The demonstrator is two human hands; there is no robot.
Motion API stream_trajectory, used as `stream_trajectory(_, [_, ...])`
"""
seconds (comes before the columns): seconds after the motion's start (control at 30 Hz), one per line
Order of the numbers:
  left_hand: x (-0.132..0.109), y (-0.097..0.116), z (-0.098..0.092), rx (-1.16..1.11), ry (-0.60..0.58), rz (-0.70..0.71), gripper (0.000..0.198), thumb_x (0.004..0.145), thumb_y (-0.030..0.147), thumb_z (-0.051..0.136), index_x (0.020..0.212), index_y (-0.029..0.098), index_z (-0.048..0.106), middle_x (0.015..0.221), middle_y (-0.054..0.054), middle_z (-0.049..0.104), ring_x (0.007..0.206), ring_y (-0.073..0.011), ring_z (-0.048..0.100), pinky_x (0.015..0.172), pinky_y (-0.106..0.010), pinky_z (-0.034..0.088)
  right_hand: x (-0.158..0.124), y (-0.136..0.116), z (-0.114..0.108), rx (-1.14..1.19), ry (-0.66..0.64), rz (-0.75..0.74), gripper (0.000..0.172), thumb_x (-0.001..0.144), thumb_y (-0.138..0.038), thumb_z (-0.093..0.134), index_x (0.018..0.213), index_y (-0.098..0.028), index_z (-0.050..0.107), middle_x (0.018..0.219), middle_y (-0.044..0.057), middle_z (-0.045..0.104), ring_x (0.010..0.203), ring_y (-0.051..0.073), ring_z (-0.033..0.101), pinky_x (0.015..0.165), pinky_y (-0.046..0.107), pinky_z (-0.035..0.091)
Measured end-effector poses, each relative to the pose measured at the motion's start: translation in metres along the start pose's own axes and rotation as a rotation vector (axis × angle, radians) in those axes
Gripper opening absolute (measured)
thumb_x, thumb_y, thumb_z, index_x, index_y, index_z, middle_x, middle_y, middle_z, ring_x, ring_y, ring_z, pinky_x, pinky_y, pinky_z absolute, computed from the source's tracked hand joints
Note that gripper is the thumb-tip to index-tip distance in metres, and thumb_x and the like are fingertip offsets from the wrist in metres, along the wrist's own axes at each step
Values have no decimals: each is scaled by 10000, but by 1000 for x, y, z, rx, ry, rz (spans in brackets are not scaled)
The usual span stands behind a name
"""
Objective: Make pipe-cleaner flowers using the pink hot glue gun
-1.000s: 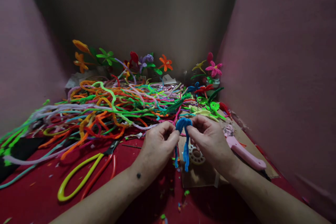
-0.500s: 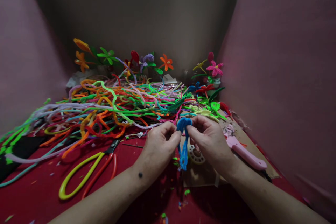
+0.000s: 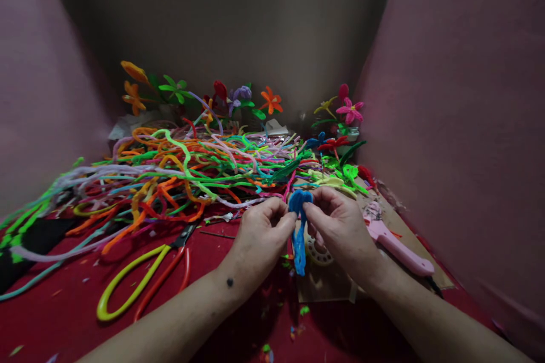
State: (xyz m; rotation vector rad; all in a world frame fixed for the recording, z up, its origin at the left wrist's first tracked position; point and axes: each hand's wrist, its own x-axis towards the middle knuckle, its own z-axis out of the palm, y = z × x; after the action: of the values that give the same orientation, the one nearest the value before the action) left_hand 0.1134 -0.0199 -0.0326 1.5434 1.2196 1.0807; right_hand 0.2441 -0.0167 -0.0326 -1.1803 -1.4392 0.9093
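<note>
A bent bundle of blue pipe cleaners (image 3: 300, 249) hangs between my two hands, its upper loops rounded and its lower part dangling. My left hand (image 3: 266, 232) pinches it from the left with thumb and forefinger. From the other side, my right hand (image 3: 340, 229) grips it the same way, its lower fingers curled. Behind the right hand a white spool (image 3: 318, 252) with holes lies partly hidden on a cardboard sheet (image 3: 326, 292). Left of my hands lie scissors (image 3: 123, 300) with one yellow and one red handle.
A tangled heap of coloured pipe cleaners (image 3: 191, 164) spreads across the red tabletop (image 3: 55, 323). Pipe-cleaner flowers, including an orange one (image 3: 271, 100) and a pink one (image 3: 349, 110), stand along the back wall. A pink glue gun (image 3: 398, 247) rests at the right on the cardboard.
The two lower strands of the blue bundle hung apart and now hang close together. Both hands keep their pinch in nearly the same place.
</note>
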Motion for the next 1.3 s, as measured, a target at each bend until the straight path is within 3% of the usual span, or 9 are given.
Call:
stream_trajectory(0.57, [-1, 3, 0, -87, -27, -89, 177, 738, 256, 546, 586, 165, 531, 414, 60, 492, 334, -67, 415, 340, -187, 273, 1, -2, 0, 16, 1, 21, 80, 750, -212, 534, 677, -184, 520, 503, -64, 480, 380, 65, 396, 396, 201, 332])
stream_trajectory(0.87, [-3, 8, 2, -260, -85, -234, 172, 758, 279, 538, 633, 164, 508, 372, 55, 508, 256, -52, 370, 278, -156, 228, 1, -1, -1, 47, -12, 59, 69, 743, -219, 549, 689, -185, 525, 486, -72, 468, 362, 61, 385, 367, 194, 315])
stream_trajectory(1.1, [0, 2, -2, -358, -134, -232, 198, 750, 334, 548, 674, 155, 514, 410, 26, 542, 273, -66, 382, 264, -163, 240, -2, -3, -2, 314, -91, 189, 163, 673, -281, 647, 769, -173, 571, 622, -30, 561, 461, 95, 497, 382, 200, 391])
stream_trajectory(1.3, [2, 0, -3, -433, -114, -199, 200, 743, 337, 568, 701, 146, 525, 424, 16, 561, 295, -69, 411, 284, -159, 276, -5, -1, -2, 374, -261, 261, 131, 730, -273, 602, 763, -157, 651, 505, -26, 575, 417, 77, 457, 401, 185, 340])
